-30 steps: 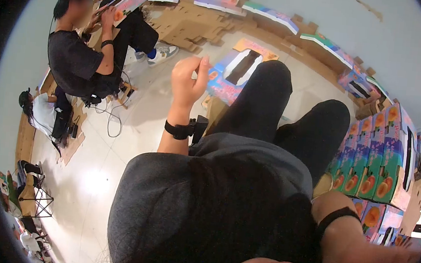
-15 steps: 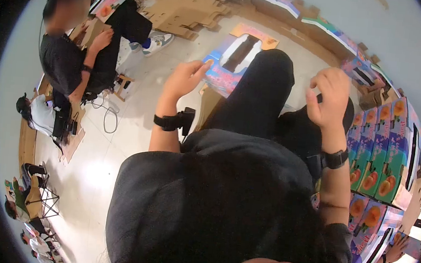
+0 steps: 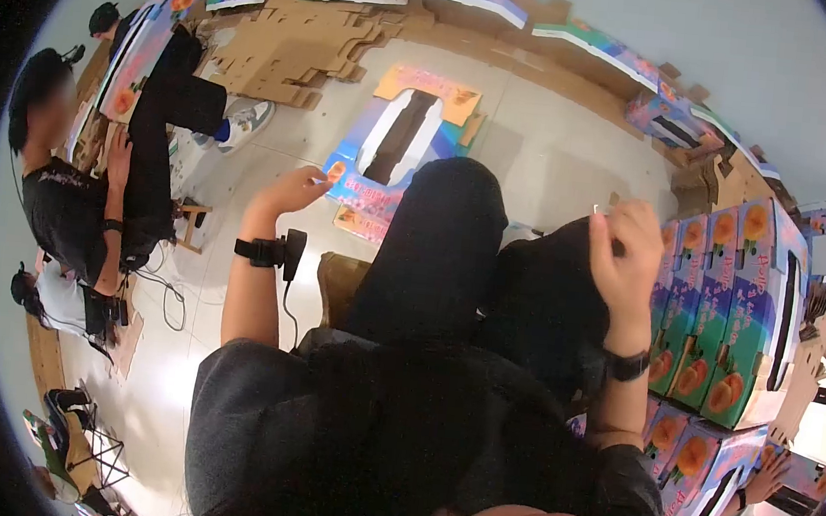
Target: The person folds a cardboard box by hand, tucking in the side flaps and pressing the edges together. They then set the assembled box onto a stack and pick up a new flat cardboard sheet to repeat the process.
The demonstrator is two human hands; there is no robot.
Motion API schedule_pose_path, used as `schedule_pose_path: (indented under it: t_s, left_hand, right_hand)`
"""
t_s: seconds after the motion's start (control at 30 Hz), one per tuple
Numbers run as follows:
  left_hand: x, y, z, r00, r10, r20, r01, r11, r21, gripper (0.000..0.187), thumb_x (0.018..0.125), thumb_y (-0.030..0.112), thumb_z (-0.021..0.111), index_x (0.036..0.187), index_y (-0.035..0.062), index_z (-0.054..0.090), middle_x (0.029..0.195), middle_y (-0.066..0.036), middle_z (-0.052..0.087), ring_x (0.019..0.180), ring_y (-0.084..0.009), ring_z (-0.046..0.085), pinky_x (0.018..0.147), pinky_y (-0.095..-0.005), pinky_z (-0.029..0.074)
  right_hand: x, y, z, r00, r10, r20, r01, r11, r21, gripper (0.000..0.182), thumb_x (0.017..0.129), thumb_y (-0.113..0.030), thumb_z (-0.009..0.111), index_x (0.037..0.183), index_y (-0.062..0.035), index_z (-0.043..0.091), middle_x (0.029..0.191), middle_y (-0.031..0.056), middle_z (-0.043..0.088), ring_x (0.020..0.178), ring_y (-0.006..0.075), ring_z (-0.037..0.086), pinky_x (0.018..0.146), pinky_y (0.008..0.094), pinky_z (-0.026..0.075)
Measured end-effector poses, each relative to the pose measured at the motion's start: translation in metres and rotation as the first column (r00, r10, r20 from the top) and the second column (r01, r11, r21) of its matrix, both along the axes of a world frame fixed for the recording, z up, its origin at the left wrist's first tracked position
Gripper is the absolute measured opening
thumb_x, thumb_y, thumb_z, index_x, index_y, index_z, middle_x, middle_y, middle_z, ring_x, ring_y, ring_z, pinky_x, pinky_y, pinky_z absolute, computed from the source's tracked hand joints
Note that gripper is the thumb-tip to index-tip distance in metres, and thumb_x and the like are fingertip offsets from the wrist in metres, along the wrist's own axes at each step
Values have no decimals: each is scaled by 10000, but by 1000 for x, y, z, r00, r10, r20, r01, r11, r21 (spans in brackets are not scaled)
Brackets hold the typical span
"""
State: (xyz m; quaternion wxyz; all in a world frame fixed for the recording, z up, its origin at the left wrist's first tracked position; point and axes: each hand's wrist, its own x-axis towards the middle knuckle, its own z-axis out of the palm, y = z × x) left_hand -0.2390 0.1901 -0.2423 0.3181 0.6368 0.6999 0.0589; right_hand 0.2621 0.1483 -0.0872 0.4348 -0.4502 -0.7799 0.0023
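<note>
So I'm sitting with my legs stretched out over the floor [image 3: 539, 161], and the flat printed carton [image 3: 393, 153] is lying there just past my knees, colourful side up with that long window cutout down the middle. My left hand [image 3: 291, 191] is down at its near corner, fingertips pinched on the edge or right at it, hard to tell which from this angle. My right hand [image 3: 622, 249] is up in the air over my right knee, fingers curled together, and there might be some tiny thing nipped between them but I honestly can't make it out. Going by the look, the carton is light, thin corrugated board: stiff along the flutes, floppy across the score lines, and weak around that window. I'd grip it by a solid corner or outer flap, not near the cutout. There's a stack of finished boxes [image 3: 733, 306] on my right and someone folding their own off to my left [image 3: 64, 208].
</note>
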Motion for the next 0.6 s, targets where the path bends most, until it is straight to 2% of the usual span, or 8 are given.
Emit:
schedule_pose_path:
  t_s: [0.07,0.13,0.17,0.23,0.3,0.33,0.47,0.6]
  left_hand:
    - [14,27,5,993,-119,-2,118,991,-64,466,952,470,632,1178,68,703,1036,-175,730,965,-304,694,855,-404,533]
    - [28,49,0,980,-198,15,199,975,-95,479,948,483,628,1168,64,705,1042,-181,728,975,-314,691,859,-409,530]
    - [32,58,-9,975,-221,31,223,971,-88,484,947,486,622,1157,59,707,1052,-184,727,987,-322,689,865,-412,528]
    - [45,71,-18,966,-258,-15,256,963,-86,487,946,485,611,1137,49,713,1077,-189,723,1016,-339,682,880,-418,524]
    - [63,80,-23,947,-290,-135,278,955,-103,483,945,477,598,1117,42,720,1109,-190,717,1053,-354,672,899,-426,518]
    - [74,82,-23,944,-314,-100,301,945,-129,479,943,470,596,1113,40,722,1127,-187,714,1067,-356,667,908,-427,515]
    - [90,81,-38,932,-363,11,361,924,-125,472,935,460,594,1106,41,729,1151,-174,715,1078,-360,665,921,-426,515]
    - [93,70,-47,936,-351,16,349,924,-155,462,931,459,620,1128,53,722,1127,-184,723,1072,-362,672,913,-425,520]
  right_hand:
    - [2,-7,26,995,35,-93,-27,996,83,241,849,-57,688,668,3,541,742,131,577,751,309,561,703,396,445]
    - [8,-32,60,973,-48,-226,71,993,96,258,914,-162,587,734,23,599,797,167,624,813,338,598,770,423,477]
    - [10,-33,64,936,-31,-351,156,930,333,408,947,-324,512,778,30,626,816,178,639,815,348,604,787,457,496]
    - [29,-54,97,854,240,-462,122,770,627,480,996,-412,410,910,-12,662,836,181,652,766,377,618,775,554,495]
    - [59,-85,141,725,601,-337,-69,550,833,592,1046,-500,307,1042,-55,697,856,184,666,718,405,632,762,651,495]
    - [18,-65,160,943,327,-57,-182,654,734,120,974,-258,573,1009,-144,573,926,-88,542,929,105,518,779,339,421]
    - [7,-70,163,816,571,-92,-324,584,744,121,976,-241,570,997,-123,573,932,-52,546,928,119,518,787,338,418]
    - [7,-68,155,776,618,-122,-326,560,761,123,978,-224,567,986,-102,573,938,-16,550,928,133,518,795,337,415]
